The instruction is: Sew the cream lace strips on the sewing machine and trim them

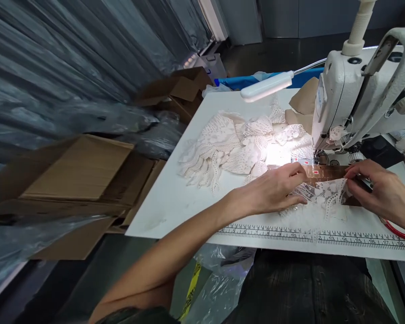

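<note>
View from above a white tabletop with a white sewing machine standing at its far right.

A short lace strip lies flat on the tabletop just in front of the machine's needle area, with its long axis running left to right across the view, roughly parallel to the measuring scale printed along the near edge. A hand is at each end of the strip.

The left hand reaches in from the lower left on a bare forearm. Its grip is closed, thumb and bent fingers pinching the strip's left end down against the tabletop. The right hand comes in from the right edge, its grip closed too, fingertips nipping the strip's right end.

Both hands touch the lace, and the strip's middle lies bare between them. A shiny copper-coloured bar lies just behind the strip, also running left to right, between it and the machine.

A loose pile of lace pieces sits further back and to the left, well apart from the hands and lit by a small white lamp. Cardboard boxes stand on the floor to the left.
</note>
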{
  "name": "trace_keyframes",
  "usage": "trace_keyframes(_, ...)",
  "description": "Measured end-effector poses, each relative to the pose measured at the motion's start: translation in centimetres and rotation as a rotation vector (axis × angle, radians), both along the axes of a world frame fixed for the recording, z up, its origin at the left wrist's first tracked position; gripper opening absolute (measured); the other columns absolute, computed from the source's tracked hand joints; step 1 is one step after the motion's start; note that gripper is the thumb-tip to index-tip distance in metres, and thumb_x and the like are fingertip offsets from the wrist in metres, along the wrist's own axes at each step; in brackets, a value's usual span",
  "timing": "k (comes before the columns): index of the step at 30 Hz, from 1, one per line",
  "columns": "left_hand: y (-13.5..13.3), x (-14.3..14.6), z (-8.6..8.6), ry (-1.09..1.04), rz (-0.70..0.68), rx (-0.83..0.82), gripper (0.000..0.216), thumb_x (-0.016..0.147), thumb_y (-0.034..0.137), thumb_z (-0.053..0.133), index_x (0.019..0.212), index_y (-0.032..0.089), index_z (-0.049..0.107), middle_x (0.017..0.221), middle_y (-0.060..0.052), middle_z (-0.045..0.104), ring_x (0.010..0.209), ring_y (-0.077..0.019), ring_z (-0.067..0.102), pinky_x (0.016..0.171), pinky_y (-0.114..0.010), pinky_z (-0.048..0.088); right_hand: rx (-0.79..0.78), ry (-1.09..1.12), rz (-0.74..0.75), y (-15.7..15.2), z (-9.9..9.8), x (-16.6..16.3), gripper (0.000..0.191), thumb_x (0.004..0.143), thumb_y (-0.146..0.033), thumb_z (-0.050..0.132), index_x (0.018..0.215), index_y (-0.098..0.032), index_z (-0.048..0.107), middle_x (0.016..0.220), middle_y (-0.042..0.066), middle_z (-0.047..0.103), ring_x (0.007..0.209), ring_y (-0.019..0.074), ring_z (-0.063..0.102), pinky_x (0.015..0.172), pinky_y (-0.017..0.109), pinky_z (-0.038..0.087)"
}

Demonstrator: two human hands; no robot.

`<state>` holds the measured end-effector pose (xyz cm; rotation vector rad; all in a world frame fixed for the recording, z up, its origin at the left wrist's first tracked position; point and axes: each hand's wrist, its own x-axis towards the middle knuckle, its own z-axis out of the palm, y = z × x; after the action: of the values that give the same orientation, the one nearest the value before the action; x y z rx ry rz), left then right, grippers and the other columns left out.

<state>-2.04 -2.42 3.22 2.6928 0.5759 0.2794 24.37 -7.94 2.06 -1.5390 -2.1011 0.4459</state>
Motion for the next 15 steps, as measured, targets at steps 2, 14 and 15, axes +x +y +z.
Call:
trace_keyframes(2,-1.4,0.2,-0.8,-0.074,0.013,0.031,0.021,0.098,0.03,0.057,0.1,0.009,0.062,0.1,-0.009,0.062,0.085,-0.0158,0.06,0.067,-0.026,0.053,-0.012,0.007,-0.062,0.2,0.2,0.0,0.011,0.085,-0.03,0.048,0.085,-0.023,0.056,0.09,0.009,0.069,0.076,0.0236,0.065,0.068,0.037,0.051)
trace_keyframes(14,-6.8,1.5,-3.6,-0.191,0.084,0.155,0.031,0.104,0.026,0.044,0.083,0.012,0.061,0.073,-0.002,0.061,0.06,-0.011,0.056,0.047,-0.022,0.043,-0.419,-0.012,-0.194,-2.5,0.4,-1.3,0.052,0.089,-0.068,0.041,0.07,-0.022,0.055,0.055,0.005,0.055,0.048,0.0181,0.049,0.047,0.032,0.034)
trace_keyframes(15,-7.2,1.8,-3.2,-0.238,0.07,0.128,0.03,0.104,0.026,0.044,0.086,0.011,0.062,0.073,-0.002,0.063,0.061,-0.0108,0.058,0.049,-0.022,0.046,-0.559,0.079,-0.13,-2.7,0.2,-1.7,0.058,0.087,-0.074,0.041,0.065,-0.022,0.053,0.052,0.003,0.052,0.046,0.0156,0.046,0.045,0.029,0.032)
